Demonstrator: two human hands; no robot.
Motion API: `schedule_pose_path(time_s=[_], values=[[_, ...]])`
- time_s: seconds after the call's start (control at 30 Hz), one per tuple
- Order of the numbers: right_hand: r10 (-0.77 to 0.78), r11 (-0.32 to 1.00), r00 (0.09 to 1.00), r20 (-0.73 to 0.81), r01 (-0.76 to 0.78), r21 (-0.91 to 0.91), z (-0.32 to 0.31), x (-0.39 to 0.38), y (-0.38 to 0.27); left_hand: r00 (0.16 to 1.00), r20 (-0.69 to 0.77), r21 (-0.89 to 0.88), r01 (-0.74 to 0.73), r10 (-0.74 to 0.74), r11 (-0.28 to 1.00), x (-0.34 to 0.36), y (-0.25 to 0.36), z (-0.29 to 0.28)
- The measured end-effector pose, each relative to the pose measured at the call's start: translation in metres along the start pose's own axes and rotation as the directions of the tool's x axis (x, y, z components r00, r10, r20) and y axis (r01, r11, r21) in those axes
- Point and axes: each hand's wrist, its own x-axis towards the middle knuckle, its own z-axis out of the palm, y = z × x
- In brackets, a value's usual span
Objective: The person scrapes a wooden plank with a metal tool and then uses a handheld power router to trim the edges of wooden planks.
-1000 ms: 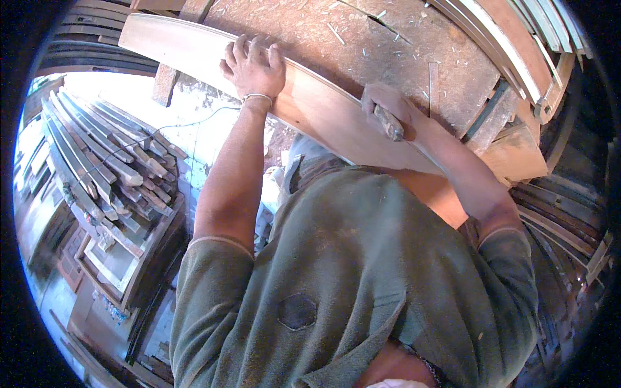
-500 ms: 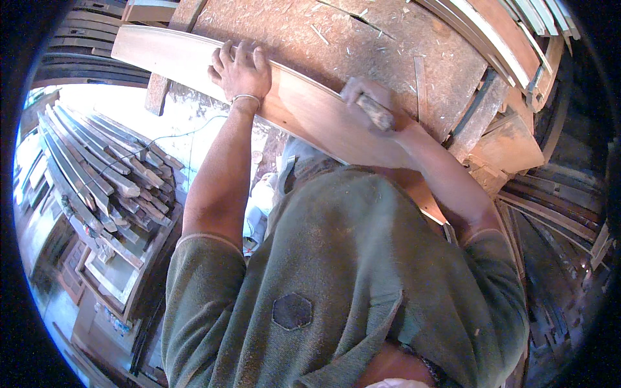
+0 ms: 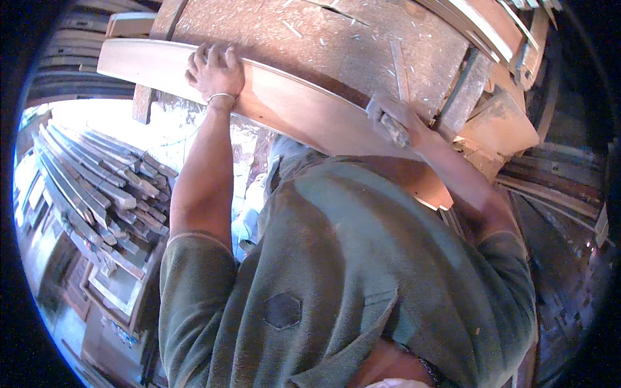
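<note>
A long pale wooden board (image 3: 291, 107) lies slantwise in front of me, from the upper left down to my right side. My left hand (image 3: 218, 72) rests on its left part, its fingers bent over the far edge. Farther right, my right hand (image 3: 393, 115) is closed round a tool with a worn, rough wooden handle (image 3: 396, 131). The tool's working end is hidden by the fist, so its kind does not show. This fist is at the board's far edge; whether the tool touches the wood I cannot tell.
Behind the board is a brown worktop (image 3: 362, 48) strewn with wood shavings and a thin strip (image 3: 400, 71). A heap of wooden slats (image 3: 97, 174) lies at left. Boards (image 3: 475, 26) stand at the far right, near a wooden block (image 3: 498, 123).
My right fist has moved right along the board with the tool in it. My left hand keeps its place on the board. The whole view has shifted slightly.
</note>
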Motion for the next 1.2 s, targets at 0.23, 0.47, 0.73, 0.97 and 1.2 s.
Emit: schedule_pose_path(time_s=[0.23,0.47,0.73,0.97,1.2], values=[[-0.326,0.822,0.944,-0.052,0.255,-0.509,-0.032,-0.100,0.020,0.994,-0.089,0.067,-0.052,0.058,0.996,-0.001,-0.005,0.004],[-0.178,0.977,0.618,-0.765,0.021,-0.210,-0.044,-0.169,0.013,0.998,-0.052,0.060,-0.032,0.035,0.998,0.002,-0.004,0.004],[0.068,0.996,0.309,-0.949,-0.083,0.044,-0.015,-0.184,0.001,0.999,-0.029,-0.004,-0.046,0.046,0.999,0.003,-0.009,0.008],[-0.007,0.924,0.238,-0.971,0.373,0.084,0.035,-0.139,0.019,0.999,-0.015,0.018,-0.050,0.050,0.999,0.003,-0.006,0.004],[-0.223,0.975,0.419,-0.880,0.094,-0.203,0.065,-0.077,0.028,0.998,-0.020,0.043,-0.052,0.053,0.998,0.000,-0.001,-0.003]])
